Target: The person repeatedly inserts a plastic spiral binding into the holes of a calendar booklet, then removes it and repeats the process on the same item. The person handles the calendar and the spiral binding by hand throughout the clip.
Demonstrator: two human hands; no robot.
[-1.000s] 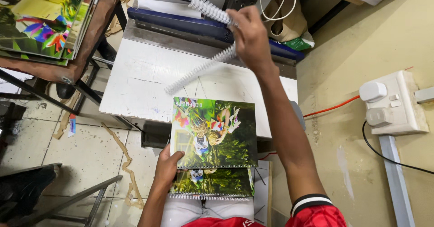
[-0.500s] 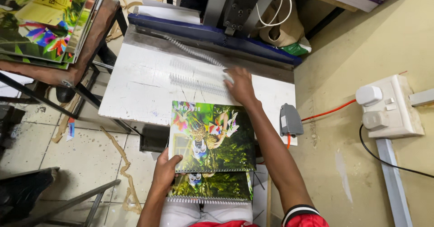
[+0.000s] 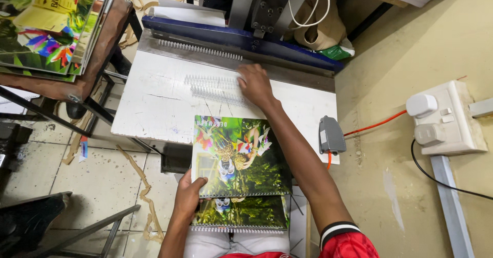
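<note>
Yellow wall [image 3: 411, 42], tiled floor [image 3: 97, 181], wall socket [image 3: 444, 119]

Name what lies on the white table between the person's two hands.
In the head view, only the colourful calendar held by the left hand lies between; beyond it, bare table reaches the right hand on the white binding coils.

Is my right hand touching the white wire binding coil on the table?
Touching. The head view shows the right hand pressed down on the end of the white wire binding coil lying on the white table, with no gap between them.
</note>
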